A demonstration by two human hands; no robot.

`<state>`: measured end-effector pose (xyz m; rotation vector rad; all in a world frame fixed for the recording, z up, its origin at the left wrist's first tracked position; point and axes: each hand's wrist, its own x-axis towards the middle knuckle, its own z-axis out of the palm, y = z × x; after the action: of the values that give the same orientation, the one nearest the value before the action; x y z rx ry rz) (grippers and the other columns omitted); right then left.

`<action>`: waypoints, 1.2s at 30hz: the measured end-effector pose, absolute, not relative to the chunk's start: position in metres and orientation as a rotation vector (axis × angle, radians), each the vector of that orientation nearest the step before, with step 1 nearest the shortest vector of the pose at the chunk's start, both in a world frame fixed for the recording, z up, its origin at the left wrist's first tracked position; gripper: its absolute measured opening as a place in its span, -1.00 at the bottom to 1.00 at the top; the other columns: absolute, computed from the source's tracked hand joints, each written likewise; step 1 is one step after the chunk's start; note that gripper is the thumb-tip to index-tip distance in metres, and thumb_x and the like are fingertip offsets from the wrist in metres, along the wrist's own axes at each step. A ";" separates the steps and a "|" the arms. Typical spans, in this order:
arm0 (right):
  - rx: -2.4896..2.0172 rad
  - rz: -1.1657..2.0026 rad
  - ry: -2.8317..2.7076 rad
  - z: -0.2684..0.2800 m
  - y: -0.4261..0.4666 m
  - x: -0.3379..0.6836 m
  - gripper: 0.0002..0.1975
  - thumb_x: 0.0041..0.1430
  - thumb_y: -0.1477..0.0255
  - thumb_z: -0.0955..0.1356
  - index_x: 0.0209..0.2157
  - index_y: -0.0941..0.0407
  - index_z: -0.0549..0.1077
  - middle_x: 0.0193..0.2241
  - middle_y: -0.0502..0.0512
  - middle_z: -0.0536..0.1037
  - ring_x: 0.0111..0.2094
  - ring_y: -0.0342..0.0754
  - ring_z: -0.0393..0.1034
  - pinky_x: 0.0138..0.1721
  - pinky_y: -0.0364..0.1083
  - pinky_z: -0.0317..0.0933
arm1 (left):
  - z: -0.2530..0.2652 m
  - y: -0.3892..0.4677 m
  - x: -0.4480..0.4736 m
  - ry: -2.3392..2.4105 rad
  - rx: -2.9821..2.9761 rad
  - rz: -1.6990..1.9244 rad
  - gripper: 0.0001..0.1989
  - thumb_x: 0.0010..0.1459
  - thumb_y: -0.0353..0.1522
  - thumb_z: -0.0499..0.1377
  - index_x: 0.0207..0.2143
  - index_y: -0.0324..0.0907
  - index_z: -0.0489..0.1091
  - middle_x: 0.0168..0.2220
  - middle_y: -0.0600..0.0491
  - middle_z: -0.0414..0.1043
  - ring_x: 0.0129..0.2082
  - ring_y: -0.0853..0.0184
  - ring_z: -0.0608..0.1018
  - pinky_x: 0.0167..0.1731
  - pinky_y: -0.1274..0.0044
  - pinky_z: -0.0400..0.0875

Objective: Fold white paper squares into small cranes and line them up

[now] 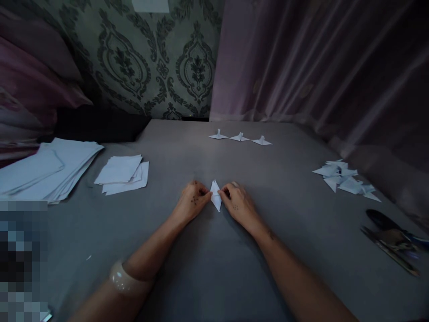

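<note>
With your left hand (193,199) and right hand (238,201) you pinch the folded paper (216,199) at opposite sides, good places, because it is probably light and easily creased.

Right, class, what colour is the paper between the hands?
The paper is white, seen best in the head view.

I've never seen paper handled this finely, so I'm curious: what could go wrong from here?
The small folded paper is pinched at opposite edges by the left hand and right hand; an uneven pull might tear or crease it wrongly.

The pile of folded paper pieces at the right overlaps loosely, so a bump could bend points or scatter some.
</note>
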<state>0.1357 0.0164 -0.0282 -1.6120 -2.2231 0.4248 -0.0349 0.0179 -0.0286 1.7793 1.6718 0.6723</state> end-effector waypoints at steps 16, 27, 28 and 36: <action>-1.540 0.506 -2.142 -0.029 0.016 0.136 -0.87 0.22 0.42 0.25 -0.37 0.12 0.38 -0.36 0.10 0.44 -0.28 -0.05 0.32 -0.25 -0.10 0.16 | -0.034 0.013 -0.038 1.611 1.970 0.697 -0.86 0.13 -0.33 0.13 -0.40 -0.21 0.40 -0.33 0.03 0.35 -0.38 0.37 0.42 -0.35 0.54 0.30; -1.428 0.261 -2.429 -0.018 -0.010 0.130 -0.72 0.27 0.57 0.17 -0.13 0.09 0.45 -0.21 0.15 0.44 -0.17 0.00 0.28 -0.17 -0.06 0.15 | -0.007 -0.016 -0.015 1.584 2.439 0.075 -0.70 0.23 -0.51 -0.06 -0.06 -0.21 0.35 -0.09 -0.08 0.36 -0.16 0.23 0.46 -0.34 0.52 0.40; -1.439 0.211 -2.458 -0.017 -0.013 0.130 -0.71 0.27 0.56 0.17 -0.10 0.10 0.44 -0.21 0.16 0.44 -0.18 0.02 0.27 -0.17 -0.04 0.15 | -0.006 -0.018 -0.015 1.588 2.444 0.070 -0.69 0.23 -0.52 -0.07 -0.04 -0.21 0.34 -0.08 -0.09 0.35 -0.16 0.23 0.46 -0.33 0.52 0.41; -1.528 0.081 -2.490 -0.018 -0.021 0.133 -0.71 0.25 0.59 0.17 -0.10 0.13 0.44 -0.21 0.20 0.43 -0.16 0.06 0.26 -0.17 -0.02 0.15 | -0.016 -0.026 -0.031 1.580 2.430 0.236 -0.65 0.22 -0.51 -0.09 -0.02 -0.19 0.35 -0.09 -0.06 0.34 -0.11 0.24 0.42 -0.17 0.48 0.40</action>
<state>0.1333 -0.0210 -0.0182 -1.5276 -2.4901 0.0808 -0.0312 -0.0265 -0.0165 2.4298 1.5802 0.2364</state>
